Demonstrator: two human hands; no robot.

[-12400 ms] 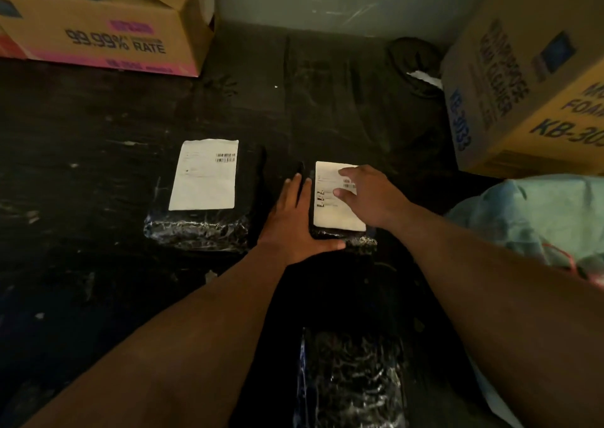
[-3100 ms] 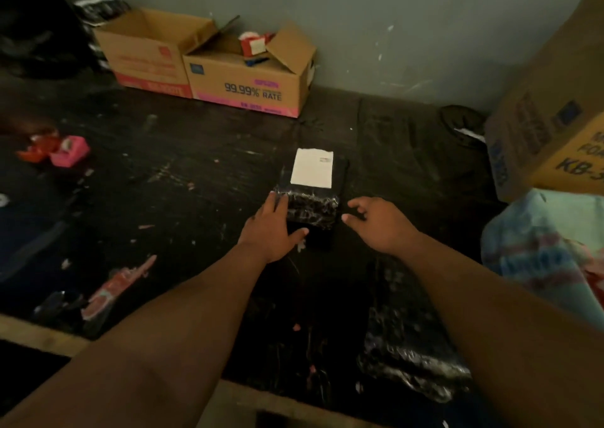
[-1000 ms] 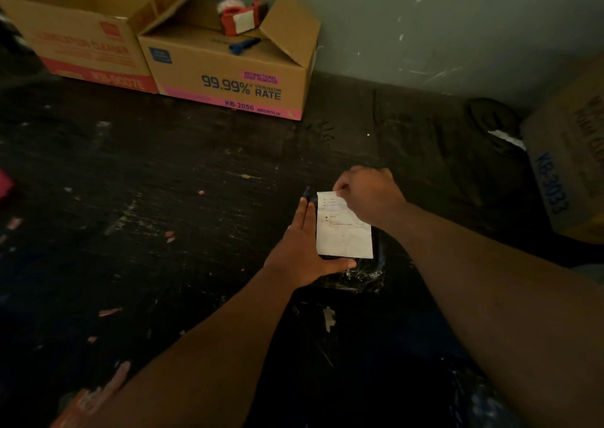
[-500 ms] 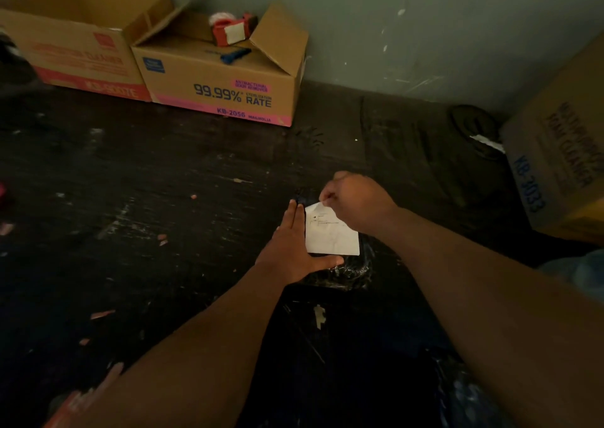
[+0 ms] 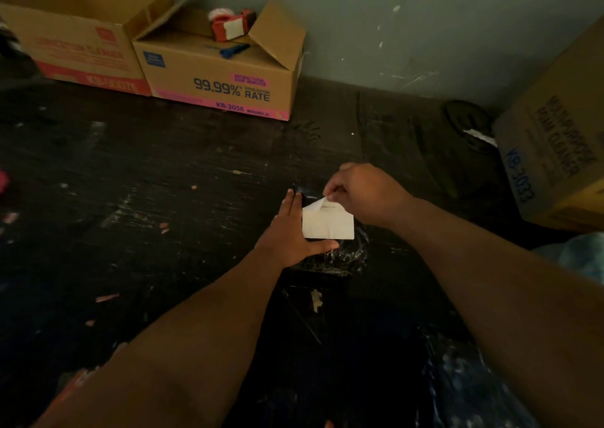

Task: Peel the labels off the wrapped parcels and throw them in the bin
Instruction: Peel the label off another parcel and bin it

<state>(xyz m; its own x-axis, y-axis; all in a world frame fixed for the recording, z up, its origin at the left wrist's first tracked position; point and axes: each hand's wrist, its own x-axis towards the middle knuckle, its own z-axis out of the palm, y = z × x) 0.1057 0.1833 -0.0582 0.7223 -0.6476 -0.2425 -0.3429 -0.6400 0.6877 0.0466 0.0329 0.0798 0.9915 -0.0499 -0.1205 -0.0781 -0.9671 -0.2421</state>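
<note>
Now the right hand (image 5: 366, 195) fingers are pinching the label (image 5: 327, 223), folding its far edge further back; left hand (image 5: 292, 231) fingers, pressed together, are steadying the parcel (image 5: 340, 254) beside them.

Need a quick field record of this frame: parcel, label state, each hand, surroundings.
parcel: black wrapped parcel lying on the dark floor
label: white label, far edge lifted and folded back, the rest flat on the parcel
right hand: right hand pinches the lifted far edge of the label
left hand: left hand flat against the parcel's left side, thumb along its near edge
boxes: open cardboard box by the wall; another cardboard box at right
bin: cannot tell which item it is
</note>
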